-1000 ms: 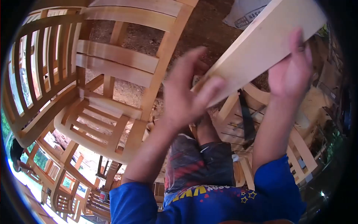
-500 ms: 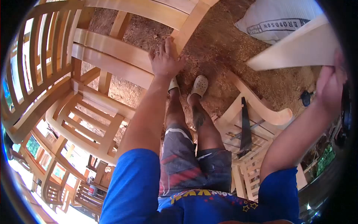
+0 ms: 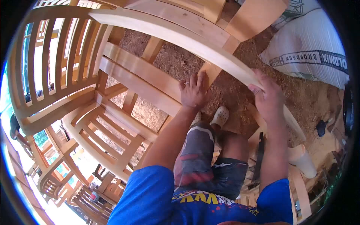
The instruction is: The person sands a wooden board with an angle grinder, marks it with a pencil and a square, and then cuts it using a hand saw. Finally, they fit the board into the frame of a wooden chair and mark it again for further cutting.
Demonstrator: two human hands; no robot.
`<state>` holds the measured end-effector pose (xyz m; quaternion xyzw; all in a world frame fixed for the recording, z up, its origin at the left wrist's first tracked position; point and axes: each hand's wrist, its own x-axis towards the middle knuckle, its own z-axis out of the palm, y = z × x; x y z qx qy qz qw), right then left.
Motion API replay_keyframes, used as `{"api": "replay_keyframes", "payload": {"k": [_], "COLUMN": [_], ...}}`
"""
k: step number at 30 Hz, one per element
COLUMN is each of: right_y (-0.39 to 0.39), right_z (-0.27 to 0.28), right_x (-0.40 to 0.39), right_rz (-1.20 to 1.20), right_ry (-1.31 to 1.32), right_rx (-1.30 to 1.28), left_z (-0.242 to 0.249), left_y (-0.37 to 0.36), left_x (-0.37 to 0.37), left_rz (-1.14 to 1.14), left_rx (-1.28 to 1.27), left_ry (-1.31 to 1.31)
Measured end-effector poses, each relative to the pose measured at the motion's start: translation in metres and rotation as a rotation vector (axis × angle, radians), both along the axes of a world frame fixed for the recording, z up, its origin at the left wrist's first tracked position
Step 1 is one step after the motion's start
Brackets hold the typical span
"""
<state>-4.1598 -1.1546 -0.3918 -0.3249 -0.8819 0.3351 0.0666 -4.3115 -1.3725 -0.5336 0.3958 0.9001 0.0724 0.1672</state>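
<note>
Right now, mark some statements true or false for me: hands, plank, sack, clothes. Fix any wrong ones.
1. The right hand holds the plank. True.
2. The left hand also grips the plank. False: it rests on the frame.
3. The left hand wears a ring. True.
4. The shirt is red. False: it is blue.
5. The sack at the right carries printing. True.
6. The clogs are black. False: they are pale.
</note>
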Motion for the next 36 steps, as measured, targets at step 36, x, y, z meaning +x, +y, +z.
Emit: {"api": "replay_keyframes", "payload": {"k": [36], "right_y": [-0.111], "right_z": [-0.09], "right_x": [-0.117], "right_rz": [-0.043], "right_ry": [-0.153], "right_rx": [0.368], "left_z": [-0.016], "left_y": [0.046], "left_x": [-0.223], "left_rz": [0.873], "left_rx": [1.301], "left_ry": [-0.371]}}
